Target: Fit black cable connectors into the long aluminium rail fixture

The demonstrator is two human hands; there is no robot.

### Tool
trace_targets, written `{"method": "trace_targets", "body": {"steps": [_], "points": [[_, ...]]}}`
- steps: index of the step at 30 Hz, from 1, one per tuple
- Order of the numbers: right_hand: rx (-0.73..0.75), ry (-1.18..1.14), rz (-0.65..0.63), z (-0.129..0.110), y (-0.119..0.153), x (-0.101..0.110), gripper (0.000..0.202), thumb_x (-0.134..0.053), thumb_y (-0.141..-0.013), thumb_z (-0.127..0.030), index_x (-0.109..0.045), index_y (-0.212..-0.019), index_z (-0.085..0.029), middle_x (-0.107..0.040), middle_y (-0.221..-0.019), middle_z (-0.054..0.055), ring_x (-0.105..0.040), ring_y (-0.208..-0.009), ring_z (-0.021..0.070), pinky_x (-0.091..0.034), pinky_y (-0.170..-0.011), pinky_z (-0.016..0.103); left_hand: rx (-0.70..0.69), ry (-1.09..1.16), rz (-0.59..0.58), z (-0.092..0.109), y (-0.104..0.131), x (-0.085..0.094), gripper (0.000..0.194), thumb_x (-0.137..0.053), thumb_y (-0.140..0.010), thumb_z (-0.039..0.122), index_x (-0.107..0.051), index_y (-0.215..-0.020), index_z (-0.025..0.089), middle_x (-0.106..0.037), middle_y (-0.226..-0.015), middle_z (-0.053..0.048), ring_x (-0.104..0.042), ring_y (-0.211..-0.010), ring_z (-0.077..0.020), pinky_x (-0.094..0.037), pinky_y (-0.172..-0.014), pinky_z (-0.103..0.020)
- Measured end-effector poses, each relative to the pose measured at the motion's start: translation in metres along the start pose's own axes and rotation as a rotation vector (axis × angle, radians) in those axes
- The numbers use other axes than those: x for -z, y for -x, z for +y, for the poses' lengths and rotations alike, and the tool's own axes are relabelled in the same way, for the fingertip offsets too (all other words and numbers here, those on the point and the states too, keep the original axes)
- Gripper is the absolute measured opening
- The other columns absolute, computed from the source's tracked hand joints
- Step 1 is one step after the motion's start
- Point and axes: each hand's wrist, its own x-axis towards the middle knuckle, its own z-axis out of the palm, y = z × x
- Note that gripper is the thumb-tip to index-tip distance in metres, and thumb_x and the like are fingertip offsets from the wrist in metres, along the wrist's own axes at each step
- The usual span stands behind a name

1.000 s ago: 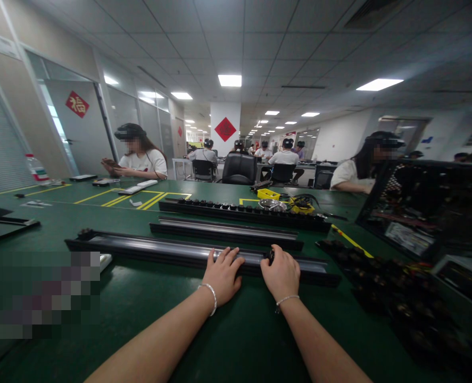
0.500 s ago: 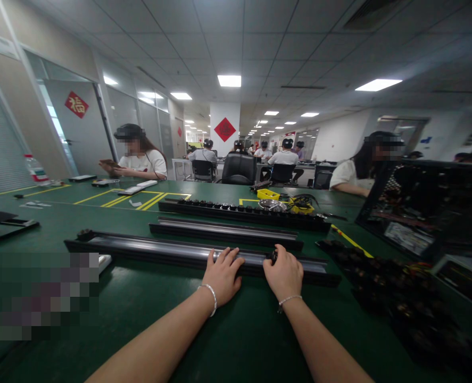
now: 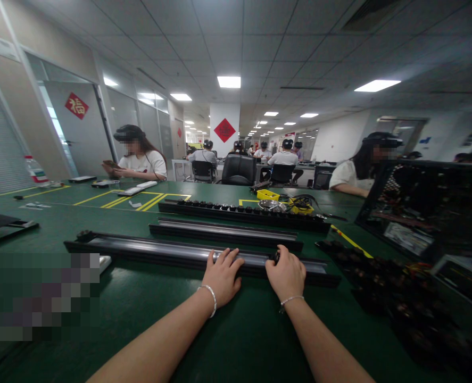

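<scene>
A long black rail [image 3: 151, 252] with a shiny channel lies across the green table in front of me. My left hand [image 3: 222, 275] rests on its middle, fingers spread over the near edge and channel. Farther right, my right hand [image 3: 287, 272] is closed around a small black part [image 3: 276, 257] at the channel; most of that part is hidden by my fingers. Another small black part [image 3: 84, 234] sits at the rail's left end. Behind it lies a shorter black rail [image 3: 228, 232], and beyond that a rail lined with black parts [image 3: 243, 211].
Many black parts [image 3: 403, 287] are heaped at the right, beside an open computer case [image 3: 427, 207]. Yellow trays [image 3: 267, 194], a metal dish [image 3: 271, 205] and cables stand at the back. A bottle [image 3: 36, 171] is far left. Co-workers sit across the table.
My right hand has shifted slightly to the right along the rail, still closed on the small black part. The left hand stays in place on the rail.
</scene>
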Motion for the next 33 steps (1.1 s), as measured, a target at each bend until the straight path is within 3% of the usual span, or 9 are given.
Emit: {"method": "trace_targets", "body": {"steps": [21, 27, 33], "points": [[-0.040, 0.012, -0.032, 0.008, -0.004, 0.003, 0.052, -0.043, -0.076, -0.025, -0.044, -0.127, -0.014, -0.060, -0.114, 0.011, -0.049, -0.112, 0.0216, -0.026, -0.100, 0.036, -0.001, 0.008, -0.002, -0.001, 0.000, 0.000, 0.041, -0.051, -0.080, 0.032, -0.046, -0.121, 0.032, -0.040, -0.142, -0.001, -0.033, -0.130, -0.0268, -0.014, -0.106, -0.061], [-0.009, 0.089, -0.041, 0.019, -0.006, 0.003, 0.044, -0.043, -0.076, -0.034, -0.058, -0.112, -0.015, -0.056, -0.122, 0.011, -0.040, -0.120, 0.0256, -0.023, -0.101, 0.040, -0.006, -0.002, -0.013, -0.001, 0.000, 0.001, 0.042, -0.050, -0.081, 0.032, -0.046, -0.122, 0.032, -0.040, -0.142, -0.002, -0.032, -0.130, -0.0270, -0.014, -0.106, -0.060], [-0.015, 0.094, -0.077, 0.022, -0.006, 0.005, 0.047, -0.041, -0.077, -0.037, -0.057, -0.115, -0.015, -0.055, -0.125, 0.010, -0.038, -0.121, 0.0257, -0.022, -0.102, 0.042, -0.003, -0.013, -0.021, -0.001, 0.000, 0.002, 0.042, -0.051, -0.081, 0.032, -0.046, -0.122, 0.032, -0.040, -0.142, -0.002, -0.032, -0.130, -0.0271, -0.015, -0.106, -0.059]]}}
